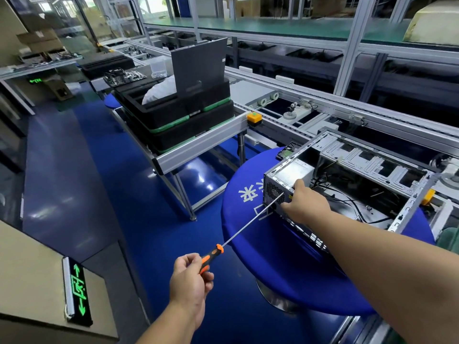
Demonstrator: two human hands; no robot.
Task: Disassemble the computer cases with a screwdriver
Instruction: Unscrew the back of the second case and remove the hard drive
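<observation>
Person stands over a round blue table [285,269] w/ white lettering on its top. An open PC case [347,184] lies on it, side panel off, so the inside faces up: silver PSU [294,171] at the near-left corner, black cables [352,197] strewn across the middle, drive cage metalwork along the far side.

Left hand [191,276] is low in the foreground, fingers curled round the orange-and-black handle of a long screwdriver [248,225]. The thin shaft runs up and to the right; its tip reaches the case's rear panel, by the PSU fan grille [273,192]. Can't tell if the tip sits in a screw.

Right hand [304,203] reaches in from the right, arm stretched across the table. It grips the case's top rear edge at the PSU corner: thumb up on the rim, other fingers bent down over the rear face, just beside the screwdriver tip.

Behind the table, an aluminium-frame conveyor line [310,95] runs left to right, w/ an orange button box [254,118] on its corner. To the left, stacked black trays [188,120] w/ green edges sit on a frame; a dark panel [198,68] stands upright in the top one, next to something white. A circuit board [124,76] lies further back. Floor is glossy blue. A green arrow exit sign [78,290] glows at lower left.
</observation>
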